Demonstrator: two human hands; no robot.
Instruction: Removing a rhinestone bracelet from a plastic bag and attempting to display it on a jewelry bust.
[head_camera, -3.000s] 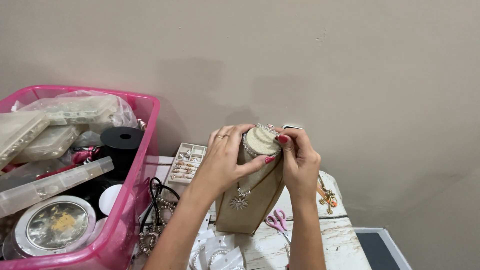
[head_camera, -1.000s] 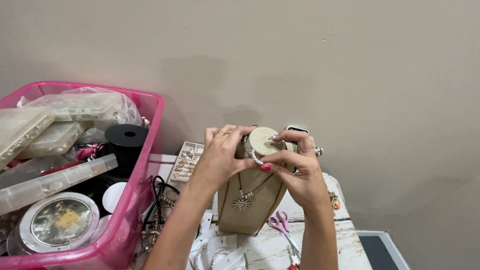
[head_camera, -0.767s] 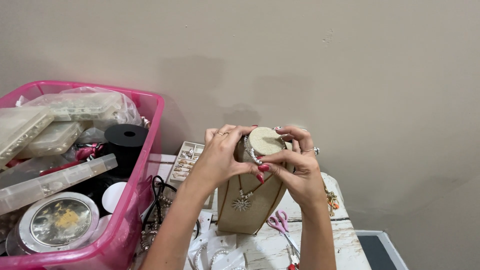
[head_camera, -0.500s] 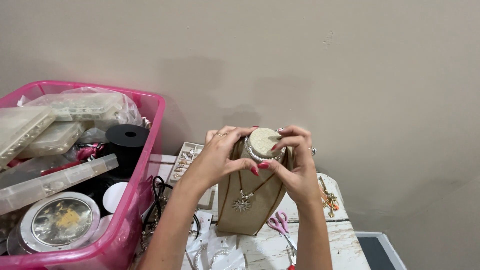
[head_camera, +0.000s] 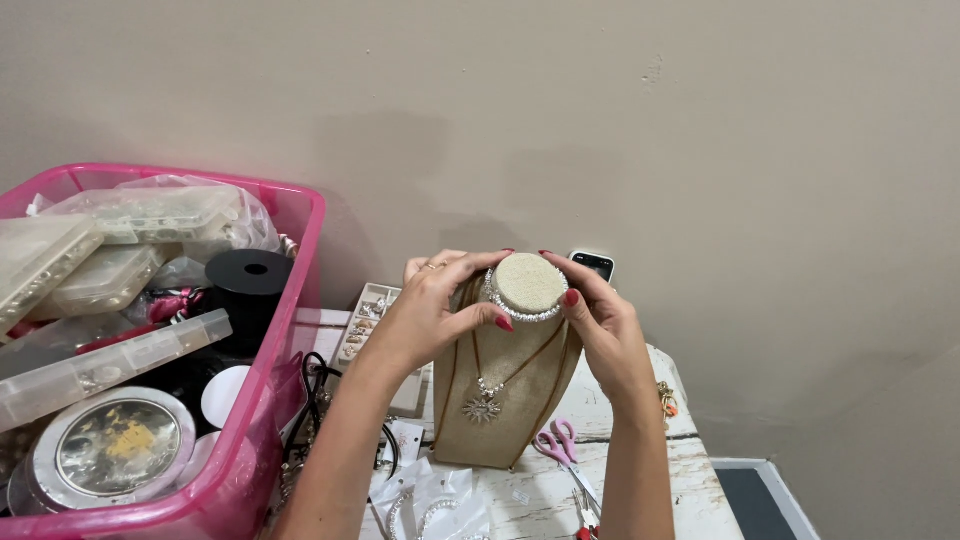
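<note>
At the left edge of the frame a pink plastic bin (head_camera: 285, 330) sits packed with clear compartment boxes (head_camera: 110, 360), a black ribbon spool (head_camera: 248, 275) and a round lidded tin (head_camera: 115, 450). Just right of it, at lower centre, a small tray of beads (head_camera: 368, 315) and loose black cords (head_camera: 330, 400) lie on the whitewashed table (head_camera: 690, 480).

At centre we work at a tan, burlap-covered bust stand (head_camera: 500, 420), upright, its long axis vertical. Our left hand (head_camera: 425, 320) comes in from the left and our right hand (head_camera: 600, 330) from the right, meeting at the neck. Both sets of fingers are curled in a light pinch on a sparkling rhinestone choker (head_camera: 520, 312) that rings the neck just under the flat top; the band runs level, crossing the stand's axis. It lies between our fingertips, both hands about equally near. Below it hangs a thin chain with a sunburst pendant (head_camera: 483, 408).

Further right, pink-handled scissors (head_camera: 558, 445) lie at the stand's foot, and a phone (head_camera: 592, 265) leans on the beige wall (head_camera: 600, 120) behind.
</note>
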